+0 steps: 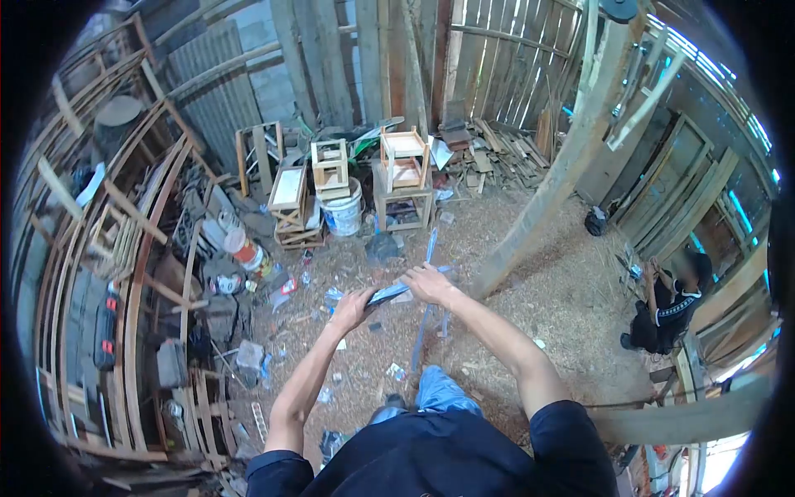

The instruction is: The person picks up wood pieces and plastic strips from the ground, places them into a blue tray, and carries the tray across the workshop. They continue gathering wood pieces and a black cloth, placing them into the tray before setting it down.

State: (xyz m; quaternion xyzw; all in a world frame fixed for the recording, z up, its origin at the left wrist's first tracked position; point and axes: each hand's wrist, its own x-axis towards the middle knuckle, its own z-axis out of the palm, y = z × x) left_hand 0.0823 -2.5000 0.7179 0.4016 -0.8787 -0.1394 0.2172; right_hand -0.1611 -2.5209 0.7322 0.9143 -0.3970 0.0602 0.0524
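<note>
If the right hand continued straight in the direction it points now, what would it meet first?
Probably the dark lump on the sawdust floor, then the white bucket. The right hand, holding a dark flat piece, seems well above the floor, so depth is uncertain.

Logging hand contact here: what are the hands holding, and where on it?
A thin dark flat strip: the left hand grips its lower end, the right hand its upper end.

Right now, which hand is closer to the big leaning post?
Right. The right hand sits just beside the post, near its foot; the left hand is farther off, across the dark piece both hold.
</note>
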